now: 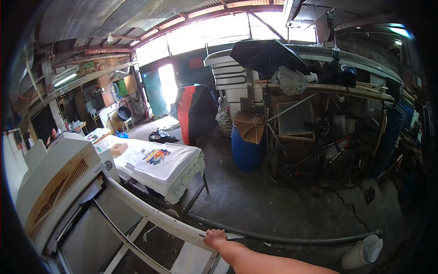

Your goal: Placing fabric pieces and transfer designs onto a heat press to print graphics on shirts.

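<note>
My right hand [215, 238] reaches in from the lower edge, its fingers curled over the pale metal rail [159, 218] of a large machine frame. That rail runs up and left to the machine's off-white housing [59, 182], which has brown-stained vent slots. Inside the frame, a dark curved bar [119, 235] and pale crosspieces show. My left hand is out of sight. Just beyond the machine, white shirts lie spread on a table, the top shirt [157, 156] bearing a colourful print. A small cardboard box [119, 149] rests beside it.
A long pipe [283, 239] crosses the floor past my hand towards a white bucket [360, 253]. Further off stand a blue barrel [246, 150], a cluttered rack with an open black umbrella [267, 55] on top, and a bicycle [335, 150]. Another person [54, 133] is at the far left.
</note>
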The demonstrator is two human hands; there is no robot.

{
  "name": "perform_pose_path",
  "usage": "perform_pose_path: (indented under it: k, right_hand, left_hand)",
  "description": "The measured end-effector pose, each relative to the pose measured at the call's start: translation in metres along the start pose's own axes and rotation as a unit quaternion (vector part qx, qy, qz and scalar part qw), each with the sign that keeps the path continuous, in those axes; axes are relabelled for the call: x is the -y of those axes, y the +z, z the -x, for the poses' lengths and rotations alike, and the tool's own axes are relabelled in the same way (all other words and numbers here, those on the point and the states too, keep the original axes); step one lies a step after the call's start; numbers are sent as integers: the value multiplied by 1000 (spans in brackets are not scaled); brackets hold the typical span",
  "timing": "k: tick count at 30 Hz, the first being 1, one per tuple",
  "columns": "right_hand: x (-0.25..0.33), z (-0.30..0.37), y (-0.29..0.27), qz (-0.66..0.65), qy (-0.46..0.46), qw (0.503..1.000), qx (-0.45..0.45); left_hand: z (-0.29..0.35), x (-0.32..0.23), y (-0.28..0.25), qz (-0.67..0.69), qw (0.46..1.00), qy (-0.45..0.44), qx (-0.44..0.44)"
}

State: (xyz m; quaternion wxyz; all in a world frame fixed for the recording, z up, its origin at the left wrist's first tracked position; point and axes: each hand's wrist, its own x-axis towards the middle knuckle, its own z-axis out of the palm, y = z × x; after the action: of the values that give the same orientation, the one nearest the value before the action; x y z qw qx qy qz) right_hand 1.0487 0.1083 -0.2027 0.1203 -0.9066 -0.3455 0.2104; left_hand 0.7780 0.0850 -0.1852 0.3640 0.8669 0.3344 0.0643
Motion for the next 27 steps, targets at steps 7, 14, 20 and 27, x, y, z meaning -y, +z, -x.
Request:
perform_pose_path:
  k: [7,14,20,27]
  right_hand:
    - [6,7,-12,-5,0,999,35]
    - [3,3,-6,-6,-1,1000,19]
    - [2,3,-7,-7,1,1000,25]
    - [3,4,-4,-10,-3,1000,-3]
  left_hand:
    - [3,-10,-5,-18,1000,-11,-2]
    - [4,-14,-9,-19,1000,3,2]
    - [2,-6,-5,-29,1000,1,13]
    - [1,-8,-9,-34,999,-13,30]
